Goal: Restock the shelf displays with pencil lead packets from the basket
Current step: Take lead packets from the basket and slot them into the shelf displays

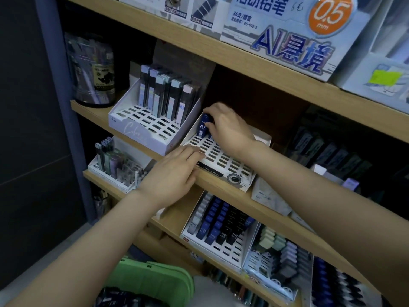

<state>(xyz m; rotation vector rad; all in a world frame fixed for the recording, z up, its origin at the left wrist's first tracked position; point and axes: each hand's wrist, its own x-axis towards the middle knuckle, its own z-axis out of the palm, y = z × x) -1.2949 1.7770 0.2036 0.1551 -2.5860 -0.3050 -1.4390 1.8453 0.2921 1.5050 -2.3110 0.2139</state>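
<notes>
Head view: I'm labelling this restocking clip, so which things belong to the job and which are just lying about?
Job: right hand pinching the blue lead packet; white slotted display under it; left hand resting on its front edge; green basket below.
Lying about: clear jar; 0.5 mm pencil box; small white carton.

blue-white carton (276, 32) marked 0.5 mm up top; clear jar (91, 72) far left; yellow-green label (385, 77) upper right.

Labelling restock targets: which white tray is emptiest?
Middle-shelf tray under the right hand: slots nearly all bare, blue packet gripped; left neighbour and HB tray below hold rows.
</notes>
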